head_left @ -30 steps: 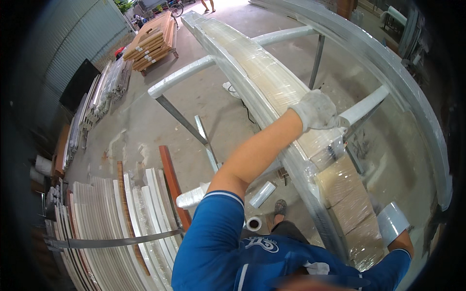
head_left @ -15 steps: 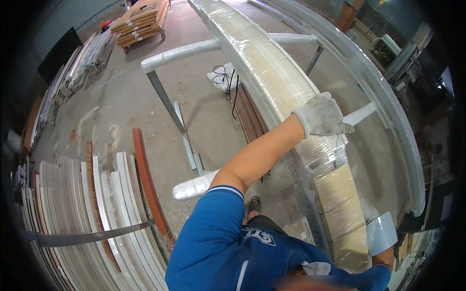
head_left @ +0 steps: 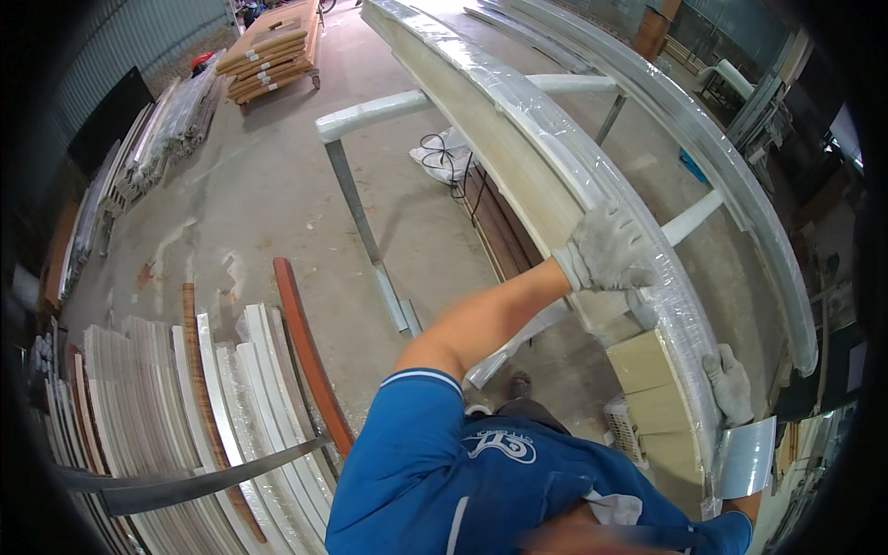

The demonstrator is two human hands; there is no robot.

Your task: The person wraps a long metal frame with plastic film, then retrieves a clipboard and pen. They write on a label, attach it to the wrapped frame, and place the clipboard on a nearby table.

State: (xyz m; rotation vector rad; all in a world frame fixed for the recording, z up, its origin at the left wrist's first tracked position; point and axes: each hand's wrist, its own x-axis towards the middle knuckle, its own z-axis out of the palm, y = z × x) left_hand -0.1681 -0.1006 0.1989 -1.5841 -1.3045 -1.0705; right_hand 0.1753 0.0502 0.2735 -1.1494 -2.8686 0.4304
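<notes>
- Grey-white fabric covers the left hand, its fingers loosely spread over the long wrapped board.
- The right hand lies along the board's outer side; whether its fingers grip there, I cannot tell.
- The board looks stiff and probably heavy, slick under clear film; best held from beneath both long edges.
- Left forearm reaches forward, elbow bent; a shiny sheet partly hides the right one.
- Padded crossbars carry the board.
</notes>
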